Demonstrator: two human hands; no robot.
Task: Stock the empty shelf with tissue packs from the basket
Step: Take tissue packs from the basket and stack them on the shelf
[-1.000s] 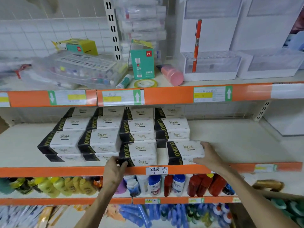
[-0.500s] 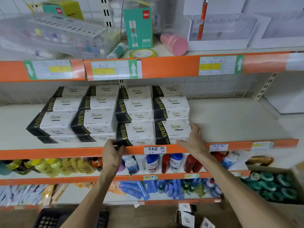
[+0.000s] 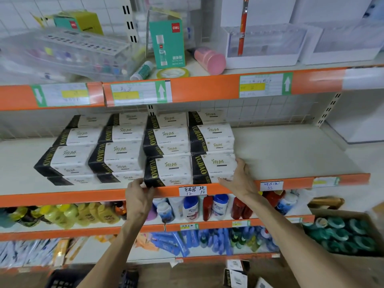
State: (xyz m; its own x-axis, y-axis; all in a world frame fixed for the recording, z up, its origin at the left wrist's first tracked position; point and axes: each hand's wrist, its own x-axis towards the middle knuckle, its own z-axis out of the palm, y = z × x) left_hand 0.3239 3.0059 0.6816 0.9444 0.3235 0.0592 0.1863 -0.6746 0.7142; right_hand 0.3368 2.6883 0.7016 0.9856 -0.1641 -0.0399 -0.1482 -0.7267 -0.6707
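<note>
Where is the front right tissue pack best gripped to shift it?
By its right end, coming from the right along the shelf. The front right tissue pack lies flat, its left end against the neighbouring pack and more packs behind, so that end is the reachable one; the right hand touches it.

On my feed the body shows only as two bare limbs: the left hand [image 3: 138, 199] and the right hand [image 3: 241, 179] uncovered, the left forearm [image 3: 116, 252] and the right forearm [image 3: 295, 238] likewise bare along all their visible length, lean, with knuckles and wrist bones plainly outlined.
</note>
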